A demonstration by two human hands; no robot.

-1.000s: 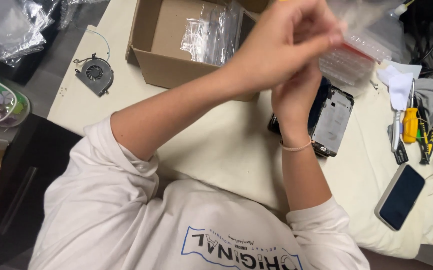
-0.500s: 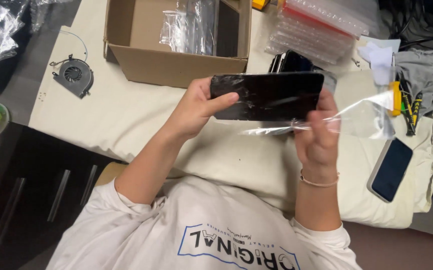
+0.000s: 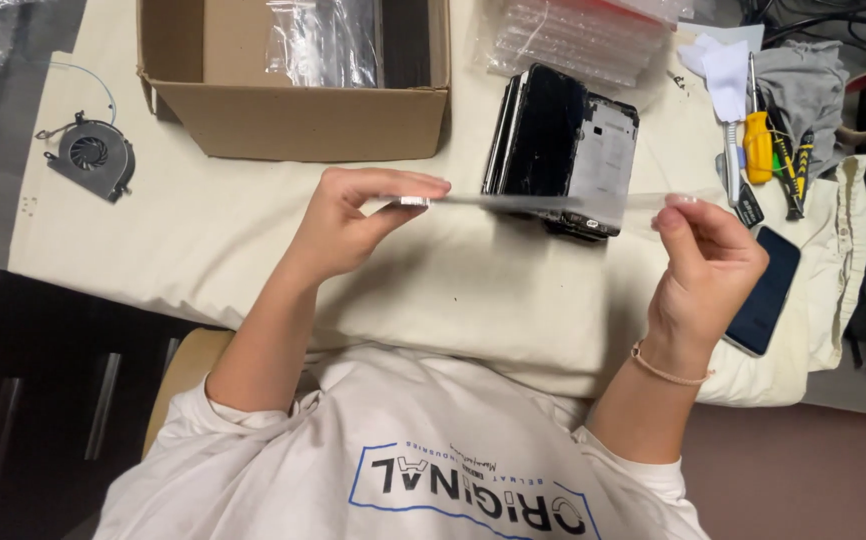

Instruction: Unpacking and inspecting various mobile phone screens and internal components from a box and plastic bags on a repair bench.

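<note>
My left hand [image 3: 353, 220] pinches one end of a thin dark phone screen panel [image 3: 513, 202], which I see edge-on, level above the table. The panel sits partly inside a clear plastic bag [image 3: 638, 203]. My right hand [image 3: 708, 265], with a thin bracelet at the wrist, grips the bag's other end between thumb and fingers. Just behind the panel, a stack of dark phone screens [image 3: 563, 150] lies on the cream table cover [image 3: 253, 240].
An open cardboard box [image 3: 293, 120] holding clear bags stands at the back. A small fan [image 3: 93, 155] lies at the left. A pile of clear bags [image 3: 583, 40], a white cloth [image 3: 723, 65], screwdrivers [image 3: 758, 145] and a dark phone [image 3: 765, 290] are at the right.
The hands came down from high up. The dark panel, held flat toward me half a second ago, is now turned edge-on and lower, with the hands further apart.
</note>
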